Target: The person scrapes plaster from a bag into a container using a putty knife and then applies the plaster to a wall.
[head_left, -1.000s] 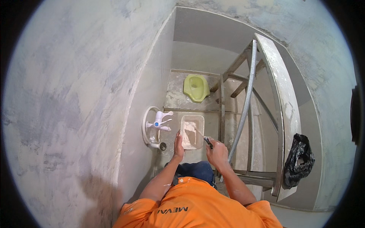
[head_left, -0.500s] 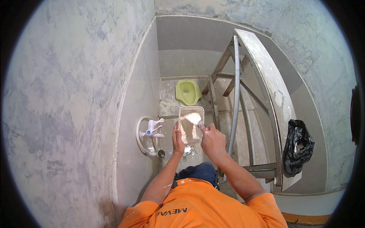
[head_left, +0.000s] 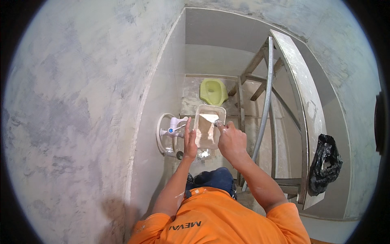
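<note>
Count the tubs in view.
1: the tub, between the left grip and the right grip, just below the squat toilet in the picture. More could be hidden behind the orange shirt; I cannot tell.

Yellow-green squat toilet (head_left: 213, 92) on the floor, pale wall tap (head_left: 173, 123), black plastic bag (head_left: 326, 164) at the plank's (head_left: 300, 79) near end

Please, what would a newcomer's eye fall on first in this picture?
Probably the orange shirt at the bottom centre, then the yellow-green squat toilet at upper centre. Between them, the left hand is against the left side of a pale container, while the right hand holds a tool at its opening.
</note>
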The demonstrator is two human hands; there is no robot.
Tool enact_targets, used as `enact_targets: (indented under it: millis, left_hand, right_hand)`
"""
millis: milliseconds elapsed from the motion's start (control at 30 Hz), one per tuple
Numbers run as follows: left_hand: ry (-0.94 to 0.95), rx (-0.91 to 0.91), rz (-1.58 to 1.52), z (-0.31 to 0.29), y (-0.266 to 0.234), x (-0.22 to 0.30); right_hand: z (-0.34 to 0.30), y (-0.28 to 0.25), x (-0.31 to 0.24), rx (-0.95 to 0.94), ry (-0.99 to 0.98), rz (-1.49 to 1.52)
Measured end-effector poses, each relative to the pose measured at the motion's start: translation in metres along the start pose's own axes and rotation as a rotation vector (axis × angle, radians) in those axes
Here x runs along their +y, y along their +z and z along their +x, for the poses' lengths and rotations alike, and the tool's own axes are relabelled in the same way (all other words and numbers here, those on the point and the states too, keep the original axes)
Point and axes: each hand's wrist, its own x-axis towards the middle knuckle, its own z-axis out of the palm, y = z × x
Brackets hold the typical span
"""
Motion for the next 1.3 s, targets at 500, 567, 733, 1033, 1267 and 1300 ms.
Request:
enact_targets:
  millis: [500,567,733,1033,1267,1300]
  left_hand:
    - [-0.122,0.019,0.142,-0.002,-0.044,0.02]
    - [-0.115,0.038,0.092,-0.003,-0.04,0.016]
    - [-0.058,0.048,0.089,-0.01,-0.024,0.024]
    - [0.076,-0.053,-0.082,-0.022,-0.012,0.024]
    - [0.049,0.048,-0.208,-0.02,-0.006,0.029]
    - [0.103,-0.062,-0.147,-0.021,-0.007,0.032]
  right_hand:
    - [-0.001,0.007,-0.016,0.007,-0.104,-0.024]
    - [-0.003,0.003,-0.017,-0.004,-0.108,0.014]
    - [-0.03,0.02,-0.023,-0.103,-0.162,-0.017]
    - [-0.016,-0.019,0.002,0.182,-0.114,0.331]
    - [-0.04,-0.018,0.0,0.049,-0.119,0.368]
    - [-0.039,-0.025,0.003,0.076,-0.088,0.368]
